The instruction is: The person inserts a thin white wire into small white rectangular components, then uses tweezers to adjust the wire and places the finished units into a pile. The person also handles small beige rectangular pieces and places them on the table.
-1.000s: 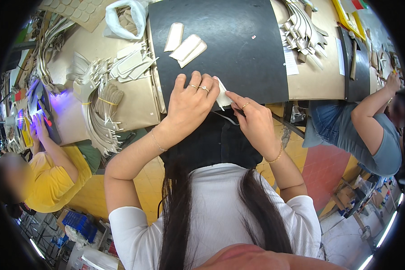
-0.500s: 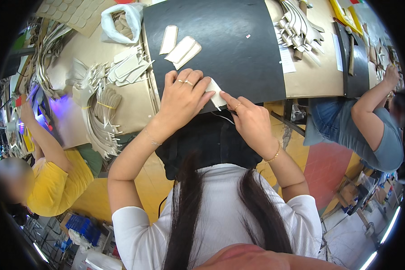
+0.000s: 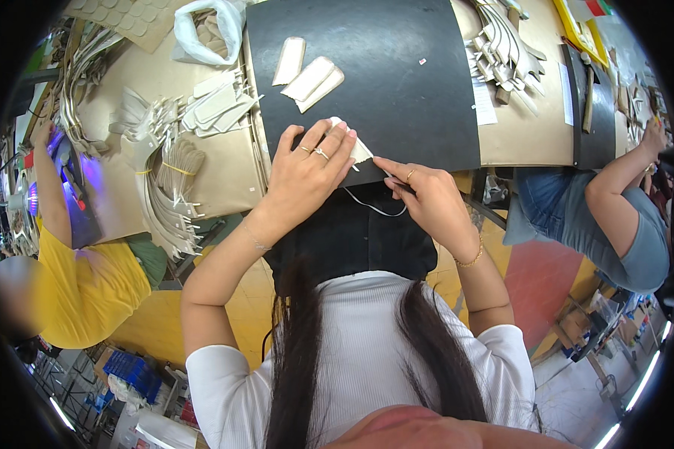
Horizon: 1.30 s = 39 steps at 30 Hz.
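My left hand (image 3: 311,166) bends over a white flat piece (image 3: 360,149) on the black mat, its fingers together and holding the piece down near the front edge. Beside the piece's right corner, my right hand (image 3: 419,191) is closed round a slim tool, its tip close to that corner. The fingers mostly hide the tool, so its kind is unclear. A thin white cord (image 3: 374,209) curves between the hands, over the dark cloth on my lap. Farther up the mat lie a few white pieces with rounded ends and tan edges (image 3: 309,78).
The black mat (image 3: 382,60) covers the table's middle. To its left are cut pale pieces (image 3: 217,105), banded bundles (image 3: 178,168) and a white bag (image 3: 208,34). Curved strips (image 3: 502,52) lie to the right. Co-workers in yellow (image 3: 93,288) and grey-blue (image 3: 614,232) sit either side.
My right hand has shifted slightly right and down, away from the piece. The white piece has turned a little under my left hand, and more of the cord shows.
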Tool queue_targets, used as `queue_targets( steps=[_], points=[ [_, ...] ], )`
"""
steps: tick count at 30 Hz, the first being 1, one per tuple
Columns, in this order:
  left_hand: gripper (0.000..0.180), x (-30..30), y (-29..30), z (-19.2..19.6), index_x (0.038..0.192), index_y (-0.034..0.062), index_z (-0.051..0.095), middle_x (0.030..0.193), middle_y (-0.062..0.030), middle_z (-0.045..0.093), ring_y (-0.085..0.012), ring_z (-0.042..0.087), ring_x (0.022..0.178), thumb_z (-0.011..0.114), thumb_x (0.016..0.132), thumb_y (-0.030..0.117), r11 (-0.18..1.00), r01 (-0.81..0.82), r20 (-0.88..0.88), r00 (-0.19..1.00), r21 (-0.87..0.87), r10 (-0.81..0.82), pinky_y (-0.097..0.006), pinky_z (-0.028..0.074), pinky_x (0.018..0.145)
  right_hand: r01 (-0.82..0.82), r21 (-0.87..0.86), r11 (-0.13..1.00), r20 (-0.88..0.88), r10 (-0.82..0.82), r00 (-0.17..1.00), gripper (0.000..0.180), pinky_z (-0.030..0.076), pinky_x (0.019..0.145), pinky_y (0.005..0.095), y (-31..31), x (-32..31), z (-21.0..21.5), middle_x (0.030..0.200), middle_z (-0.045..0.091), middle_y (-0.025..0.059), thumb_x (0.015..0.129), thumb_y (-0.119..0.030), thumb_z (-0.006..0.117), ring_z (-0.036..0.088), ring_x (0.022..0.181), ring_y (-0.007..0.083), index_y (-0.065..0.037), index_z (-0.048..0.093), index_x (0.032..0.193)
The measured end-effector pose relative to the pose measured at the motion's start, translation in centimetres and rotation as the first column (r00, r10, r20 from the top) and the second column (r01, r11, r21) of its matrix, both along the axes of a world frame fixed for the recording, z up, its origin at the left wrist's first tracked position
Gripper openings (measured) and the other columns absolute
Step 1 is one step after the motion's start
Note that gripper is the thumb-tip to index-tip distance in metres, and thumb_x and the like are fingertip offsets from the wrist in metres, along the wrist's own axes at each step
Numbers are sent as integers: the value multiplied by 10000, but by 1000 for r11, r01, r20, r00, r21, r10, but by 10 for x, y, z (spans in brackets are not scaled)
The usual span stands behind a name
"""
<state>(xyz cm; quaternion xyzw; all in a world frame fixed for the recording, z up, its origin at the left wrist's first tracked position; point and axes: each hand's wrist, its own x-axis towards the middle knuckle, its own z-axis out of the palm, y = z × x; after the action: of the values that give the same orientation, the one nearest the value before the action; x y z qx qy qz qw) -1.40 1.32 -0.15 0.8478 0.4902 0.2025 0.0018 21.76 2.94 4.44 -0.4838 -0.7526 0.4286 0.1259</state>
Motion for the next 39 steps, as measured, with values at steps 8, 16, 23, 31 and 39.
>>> queue_targets(
  steps=[8, 16, 23, 31, 39],
  points=[
    [400, 1, 0, 2, 1245, 94, 664, 1252, -69, 656, -224, 568, 1214, 743, 873, 217, 999, -1, -38, 999, -33, -1, -449, 420, 958, -91, 145, 985, 230, 56, 971, 502, 562, 710, 402, -12, -2, -4, 885, 690, 109, 862, 24, 670, 702, 788, 297, -124, 659, 1341],
    [315, -2, 8, 9, 1152, 135, 699, 1206, -86, 621, -273, 559, 1154, 751, 847, 190, 996, 52, -13, 999, -74, -53, -450, 423, 936, -209, 296, 932, 404, 75, 912, 515, 550, 614, 399, -20, -8, 0, 809, 579, 75, 878, -16, 619, 659, 670, 289, -155, 634, 1374],
    [224, -6, 14, 25, 1048, 102, 716, 998, -42, 657, -216, 611, 999, 776, 850, 187, 949, -1, 199, 978, -315, 67, -391, 385, 928, -107, 299, 948, 324, 4, 946, 386, 554, 611, 377, -9, -3, 8, 988, 595, 119, 937, -110, 642, 685, 707, 284, -18, 618, 1311],
    [156, -14, 6, 54, 970, 48, 764, 841, -57, 741, -185, 640, 761, 757, 896, 185, 765, 3, 389, 862, -644, 325, -345, 356, 892, 168, 196, 966, -47, -161, 986, 337, 561, 761, 446, -10, -17, 19, 1119, 634, 188, 918, -103, 700, 676, 904, 381, 17, 571, 1205],
    [150, -12, -5, 68, 958, 56, 769, 846, -51, 743, -182, 638, 785, 766, 884, 186, 799, -4, 393, 869, -601, 300, -351, 358, 882, 150, 136, 979, 10, -152, 988, 287, 560, 715, 352, -10, -30, 30, 1018, 712, 182, 896, -72, 723, 700, 726, 266, 46, 666, 1150]
  ],
)
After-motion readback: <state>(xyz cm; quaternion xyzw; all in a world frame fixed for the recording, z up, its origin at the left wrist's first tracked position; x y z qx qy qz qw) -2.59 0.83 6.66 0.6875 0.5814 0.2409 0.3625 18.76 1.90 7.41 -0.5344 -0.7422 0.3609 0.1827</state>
